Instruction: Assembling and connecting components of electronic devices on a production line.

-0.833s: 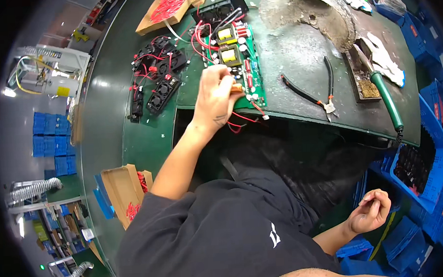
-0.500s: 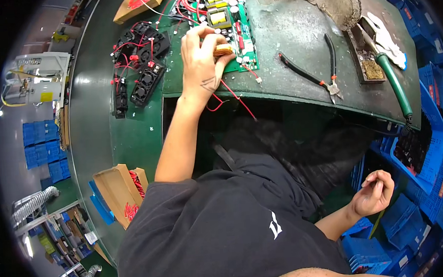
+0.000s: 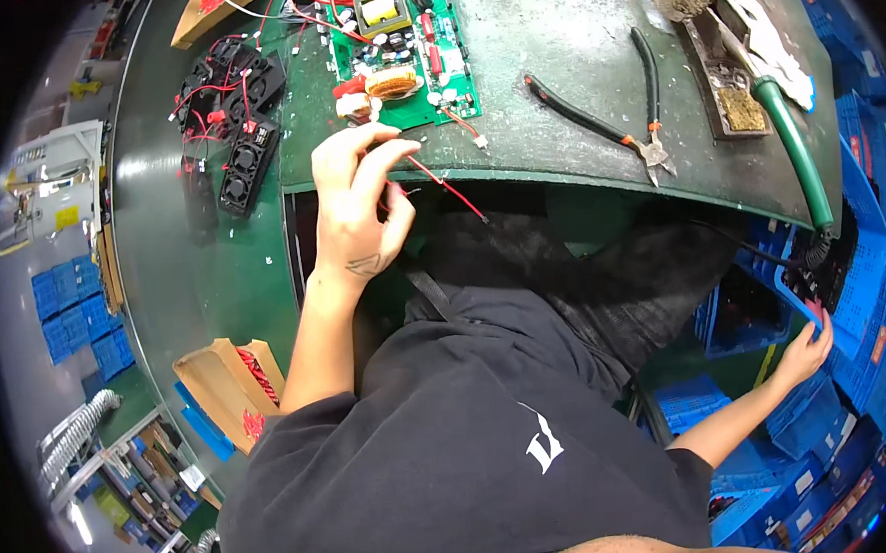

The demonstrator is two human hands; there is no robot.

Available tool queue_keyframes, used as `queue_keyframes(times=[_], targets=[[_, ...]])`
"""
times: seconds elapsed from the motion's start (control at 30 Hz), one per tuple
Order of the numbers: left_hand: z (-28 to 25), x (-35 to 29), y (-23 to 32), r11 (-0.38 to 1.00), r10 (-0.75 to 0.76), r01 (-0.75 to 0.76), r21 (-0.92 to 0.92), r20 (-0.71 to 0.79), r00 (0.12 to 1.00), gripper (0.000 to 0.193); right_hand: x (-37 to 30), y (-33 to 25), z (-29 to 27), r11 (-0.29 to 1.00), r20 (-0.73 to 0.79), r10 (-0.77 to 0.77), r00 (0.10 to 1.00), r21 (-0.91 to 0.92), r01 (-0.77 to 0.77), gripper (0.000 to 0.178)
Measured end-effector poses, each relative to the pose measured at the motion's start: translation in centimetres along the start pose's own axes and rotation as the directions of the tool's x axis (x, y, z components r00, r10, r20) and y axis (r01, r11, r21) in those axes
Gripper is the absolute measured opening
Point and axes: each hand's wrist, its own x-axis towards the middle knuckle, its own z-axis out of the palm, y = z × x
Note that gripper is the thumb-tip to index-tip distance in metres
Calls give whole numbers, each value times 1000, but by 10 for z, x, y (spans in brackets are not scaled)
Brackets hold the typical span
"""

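Green table (image 3: 550,31) carries a circuit board (image 3: 395,39); left hand (image 3: 354,206) pinches a red wire (image 3: 448,188), right hand (image 3: 803,350) grips a blue crate (image 3: 864,284).

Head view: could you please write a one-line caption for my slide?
Left hand pinches a red wire beside a green circuit board; right hand reaches into a blue crate.

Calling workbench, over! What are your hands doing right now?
Left hand pinching a red wire at the bench edge, below the green circuit board. Right hand down at the blue crates, grip unclear. Cutters lie clear, untouched.
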Motion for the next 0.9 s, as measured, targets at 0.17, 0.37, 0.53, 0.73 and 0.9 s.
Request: queue_keyframes(times=[0.17, 0.37, 0.53, 0.73, 0.9], targets=[[9, -34, 5, 982, -188, 190, -2, -154, 970, 62, 83, 114, 140, 1000, 383, 5, 924, 0, -6, 51], [23, -42, 10, 963, -187, 222, 155, -214, 959, 65, 139, 208, 252, 961, 606, -186, 773, -53, 273, 52], [13, -45, 13, 961, -275, 273, -42, -232, 933, 23, 141, 246, 285, 933, 735, -206, 646, -52, 356, 42], [-5, -53, 2, 361, -750, 418, -834, 7, 662, 23, 183, 275, 276, 973, 743, -66, 666, -100, 208, 60], [-7, -31, -7, 273, -781, 338, -901, -2, 625, 23, 148, 191, 212, 990, 607, -115, 786, 132, 43, 60]])
